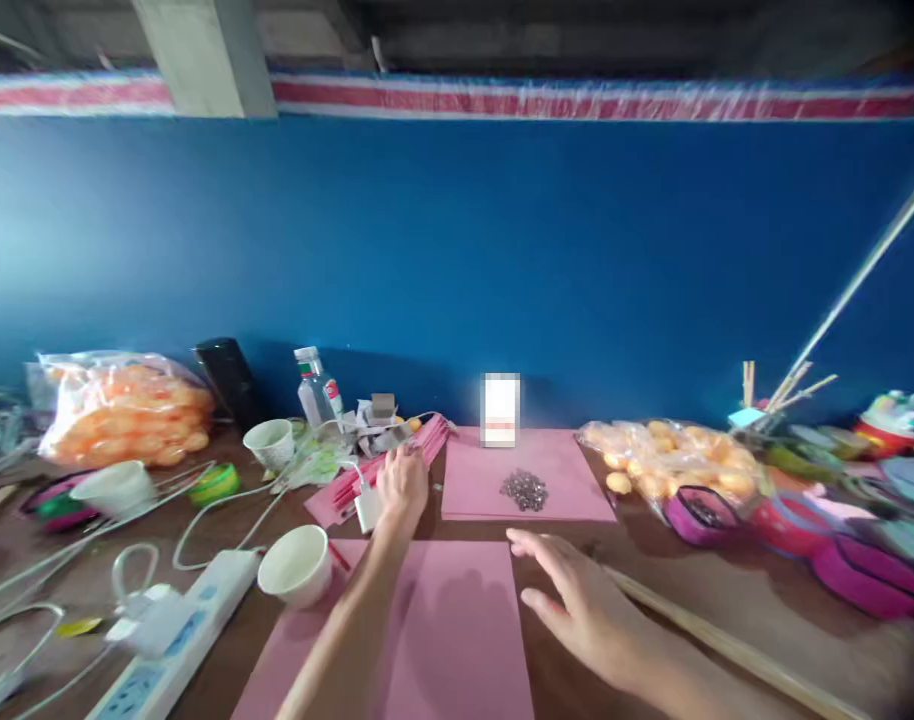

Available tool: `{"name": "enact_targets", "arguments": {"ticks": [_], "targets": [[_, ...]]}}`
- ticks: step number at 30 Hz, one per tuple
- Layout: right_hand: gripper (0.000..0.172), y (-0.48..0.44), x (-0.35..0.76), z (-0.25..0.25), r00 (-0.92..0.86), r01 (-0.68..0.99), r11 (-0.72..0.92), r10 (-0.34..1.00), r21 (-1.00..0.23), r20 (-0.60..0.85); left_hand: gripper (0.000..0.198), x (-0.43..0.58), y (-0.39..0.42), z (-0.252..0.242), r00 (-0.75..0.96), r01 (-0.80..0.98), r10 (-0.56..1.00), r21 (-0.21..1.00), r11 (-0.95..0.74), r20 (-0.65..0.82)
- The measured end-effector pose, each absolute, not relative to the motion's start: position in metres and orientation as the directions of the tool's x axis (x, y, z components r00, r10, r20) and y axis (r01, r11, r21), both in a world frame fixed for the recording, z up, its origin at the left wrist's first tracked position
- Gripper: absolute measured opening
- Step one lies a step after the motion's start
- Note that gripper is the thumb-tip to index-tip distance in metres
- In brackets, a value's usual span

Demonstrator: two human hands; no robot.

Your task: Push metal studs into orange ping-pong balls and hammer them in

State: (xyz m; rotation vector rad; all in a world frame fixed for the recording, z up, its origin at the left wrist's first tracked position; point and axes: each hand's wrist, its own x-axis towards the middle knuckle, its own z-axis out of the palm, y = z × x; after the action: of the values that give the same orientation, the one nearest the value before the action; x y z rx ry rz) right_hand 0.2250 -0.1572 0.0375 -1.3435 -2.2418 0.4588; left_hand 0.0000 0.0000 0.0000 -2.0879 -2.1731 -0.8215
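My left hand reaches forward onto the right side of a bundle of thin pink sticks. Its fingers curl down together, and what lies under them is hidden. Beside the wrist is a white power adapter with a cable. My right hand hovers over the brown table, fingers and thumb apart, holding nothing. Ahead of it, a pile of small dark shiny pieces lies on a pink sheet. Another pink sheet is spread nearer to me, below my left forearm.
On the left are a white cup, a power strip, loose cables, a clear bottle and a bag of orange balls. On the right are bagged pale-orange balls, purple containers and a long wooden stick. A blue wall stands behind.
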Motion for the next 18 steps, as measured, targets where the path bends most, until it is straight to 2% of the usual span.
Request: {"name": "enact_targets", "arguments": {"ticks": [6,11,14,17,18], "targets": [[0.034,-0.181,0.218,0.039,-0.538,0.710,0.518,0.836,-0.477,0.106,0.028,0.003,0.002,0.006,-0.120,0.884,0.925,0.462,-0.066,0.361],[0.041,-0.195,0.199,0.001,-0.758,0.600,0.753,0.643,-0.269,0.109,0.033,0.001,0.010,0.018,-0.169,0.736,0.900,0.659,-0.156,0.402],[0.032,-0.199,0.194,-0.015,-0.793,0.581,0.806,0.592,-0.112,0.144,0.038,-0.001,0.013,0.030,-0.210,0.593,0.886,0.774,-0.221,0.413],[0.032,-0.201,0.193,-0.019,-0.797,0.583,0.811,0.582,-0.049,0.160,0.044,-0.004,0.012,0.045,-0.279,0.386,0.880,0.884,-0.263,0.384],[0.031,-0.201,0.193,-0.018,-0.796,0.587,0.809,0.585,-0.038,0.157,0.044,-0.006,0.012,0.051,-0.314,0.213,0.891,0.939,-0.270,0.328]]}}
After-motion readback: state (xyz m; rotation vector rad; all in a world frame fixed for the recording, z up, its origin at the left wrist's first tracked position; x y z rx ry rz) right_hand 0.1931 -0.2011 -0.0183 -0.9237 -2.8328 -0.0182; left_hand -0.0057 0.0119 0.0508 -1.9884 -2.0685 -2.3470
